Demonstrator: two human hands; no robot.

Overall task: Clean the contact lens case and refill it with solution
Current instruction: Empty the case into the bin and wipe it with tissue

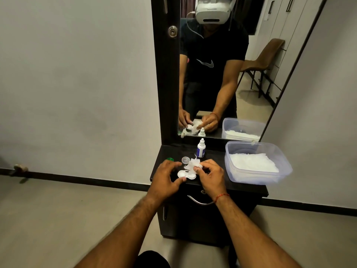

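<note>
Pale grey wall (77, 74) fills left half of frame; same wall continues at right. Black skirting board (87, 179) runs along its base. Beige tiled floor (58, 219) across bottom. Centre: tall mirror (257, 89) in dark frame (164, 84), round metal lock (172, 31) on frame, upper centre. Below mirror, low black cabinet (202, 223) with curved metal handle (199, 202). Mirror reflects brown chair (268, 55) and pale wardrobe doors (286, 26), upper right. Small doorstop-like object (19, 169) at far left on floor. Soft, even indoor light.
</note>
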